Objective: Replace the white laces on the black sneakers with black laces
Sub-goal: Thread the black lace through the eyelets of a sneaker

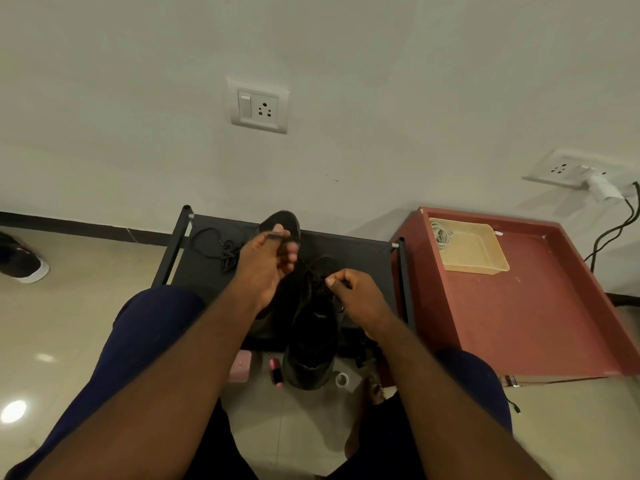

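10 o'clock from the sneaker [311, 334]: spare black lace [216, 249], bundled loose on the black rack [363, 258], clear of both hands.

11 o'clock: left hand [263, 268], lifted above the rack, thumb and forefinger pinching the free end of the working lace [278, 238], other fingers loosely curled. From that pinch, slants down toward 5 o'clock into the eyelet rows; mid-run hard to trace, black on black.

Centre: sneaker, lengthwise on the rack, near end apparently past the front edge at 6 o'clock. No white lace visible on it. Second sneaker [282, 221] at 12 o'clock, partly behind the left hand.

2 o'clock: right hand [360, 299], low against the upper, thumb and forefinger pressed together on what appears to be the same lace at the eyelets; exact eyelet not discernible.

Far 2 o'clock, well apart: beige tray [485, 261] with a pale coiled cord; lace or cable, cannot tell.

Handling, as judged:
- Treat the lace as light, limp and shapeless, stiff only at the tip.
- Take hold just behind the tip for threading.
- Keep the second pinch right at the eyelet to stop slip-back.
- Expect a light sneaker with a soft upper, prone to shift under a pull.
- Brace at the eyelet band, not the toe.
- Keep tension even between the two pinches.
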`<state>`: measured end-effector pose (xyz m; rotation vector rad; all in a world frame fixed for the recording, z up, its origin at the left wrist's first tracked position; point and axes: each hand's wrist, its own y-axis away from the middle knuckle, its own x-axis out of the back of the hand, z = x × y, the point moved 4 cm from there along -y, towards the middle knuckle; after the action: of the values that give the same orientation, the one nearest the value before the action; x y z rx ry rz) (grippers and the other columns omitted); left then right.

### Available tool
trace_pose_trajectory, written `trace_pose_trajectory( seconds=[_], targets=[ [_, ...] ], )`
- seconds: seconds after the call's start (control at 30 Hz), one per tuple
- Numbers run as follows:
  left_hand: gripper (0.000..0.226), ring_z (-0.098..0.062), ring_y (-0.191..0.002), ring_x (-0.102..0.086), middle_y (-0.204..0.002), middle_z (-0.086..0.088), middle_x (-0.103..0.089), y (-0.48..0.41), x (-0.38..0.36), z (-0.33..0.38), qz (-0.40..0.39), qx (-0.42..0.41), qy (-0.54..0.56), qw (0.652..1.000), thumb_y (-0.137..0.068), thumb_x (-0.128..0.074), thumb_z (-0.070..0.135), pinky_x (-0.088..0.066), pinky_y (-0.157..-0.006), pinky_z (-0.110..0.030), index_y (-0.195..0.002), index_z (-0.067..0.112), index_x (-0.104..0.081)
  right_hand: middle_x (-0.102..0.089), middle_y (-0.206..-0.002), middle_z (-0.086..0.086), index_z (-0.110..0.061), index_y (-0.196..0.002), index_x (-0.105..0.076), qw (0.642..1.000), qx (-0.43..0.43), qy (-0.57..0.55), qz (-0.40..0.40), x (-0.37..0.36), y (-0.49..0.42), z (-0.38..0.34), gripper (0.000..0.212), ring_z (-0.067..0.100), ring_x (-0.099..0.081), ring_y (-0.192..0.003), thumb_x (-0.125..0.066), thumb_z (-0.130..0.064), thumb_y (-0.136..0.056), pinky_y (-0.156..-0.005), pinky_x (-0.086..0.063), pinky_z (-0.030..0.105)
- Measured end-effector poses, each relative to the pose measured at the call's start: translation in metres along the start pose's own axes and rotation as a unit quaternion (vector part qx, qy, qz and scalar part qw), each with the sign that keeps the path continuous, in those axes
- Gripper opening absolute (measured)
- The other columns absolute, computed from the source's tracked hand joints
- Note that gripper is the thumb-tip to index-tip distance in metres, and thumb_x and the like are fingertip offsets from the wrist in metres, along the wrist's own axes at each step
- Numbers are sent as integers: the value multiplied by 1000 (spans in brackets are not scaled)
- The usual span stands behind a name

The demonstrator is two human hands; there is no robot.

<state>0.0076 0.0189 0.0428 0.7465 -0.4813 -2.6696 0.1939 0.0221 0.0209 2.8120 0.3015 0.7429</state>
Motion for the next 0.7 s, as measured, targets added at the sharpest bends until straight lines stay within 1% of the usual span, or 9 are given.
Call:
trace_pose_trajectory(
  seconds=[0.07, 0.17, 0.23, 0.33, 0.4, 0.5, 0.57, 0.63, 0.7],
  targets=[
    [23, -15, -75, -69, -84, -6, -71, -9, 13, 9, 28, -23, 40, 999, -103, -49, 31, -55, -66, -24, -98, 11, -60, -67, -81, -8, -12, -101, -72, 999, 15, 42, -17, 3, -2, 2, 11, 1, -60, -72, -64, -19, -97, -63, -44, 11],
    [25, -19, -98, -70, -108, -11, -70, -18, 33, 15, 83, -84, -65, 991, -105, -45, 27, -57, -84, -28, -109, 8, -61, -65, -93, -6, -14, -110, -72, 992, 29, 116, -39, 4, -4, 11, 17, 2, -59, -80, -65, -21, -97, -67, -40, 8],
    [27, -17, -104, -68, -111, -10, -68, -21, 41, 13, 107, -109, -112, 982, -106, -41, 24, -55, -91, -28, -110, 6, -61, -62, -93, -7, -16, -103, -73, 987, 33, 154, -18, 7, -3, 19, 11, 1, -56, -80, -65, -21, -96, -68, -38, 7],
    [26, -14, -106, -65, -112, -6, -67, -21, 53, 18, 169, -134, -116, 969, -107, -38, 21, -51, -96, -26, -106, 8, -61, -65, -91, -3, -20, -85, -69, 985, 14, 163, 54, 14, 3, 38, 12, 5, -59, -80, -64, -20, -96, -72, -44, 17],
    [25, -11, -107, -63, -114, -5, -66, -24, 67, 24, 219, -143, -132, 956, -107, -37, 22, -48, -98, -25, -100, 16, -60, -68, -92, 0, -19, -82, -67, 986, -15, 146, 82, 16, 8, 52, 15, 10, -61, -83, -63, -16, -96, -75, -46, 25],
    [22, -12, -99, -63, -108, -4, -67, -28, 79, 25, 223, -144, -197, 944, -105, -41, 24, -52, -94, -34, -98, 18, -62, -68, -89, 0, -16, -83, -66, 989, -31, 108, 93, 14, 14, 55, 14, 9, -60, -79, -62, -15, -97, -68, -43, 23],
    [17, -13, -89, -60, -96, 2, -64, -24, 71, 24, 200, -138, -294, 924, -101, -50, 26, -53, -88, -40, -109, 15, -60, -66, -84, -2, -20, -83, -64, 991, -23, 92, 91, 10, 16, 51, 16, 9, -59, -76, -61, -16, -98, -66, -43, 23],
    [44, -16, -96, -61, -99, 1, -62, -14, 54, 16, 152, -115, -357, 914, -97, -58, 24, -52, -87, -36, -137, 12, -44, -65, -82, -3, -22, -83, -61, 994, -23, 70, 76, 1, 19, 52, 17, 13, -61, -77, -58, -16, -99, -68, -49, 27],
    [77, -24, -108, -62, -119, -7, -60, -1, 39, 9, 134, -126, -430, 884, -93, -65, 20, -51, -93, -39, -154, 14, -18, -66, -84, -2, -20, -86, -61, 995, -16, 58, 76, -4, 21, 54, 14, 17, -64, -79, -57, -16, -99, -74, -55, 37]
  ],
)
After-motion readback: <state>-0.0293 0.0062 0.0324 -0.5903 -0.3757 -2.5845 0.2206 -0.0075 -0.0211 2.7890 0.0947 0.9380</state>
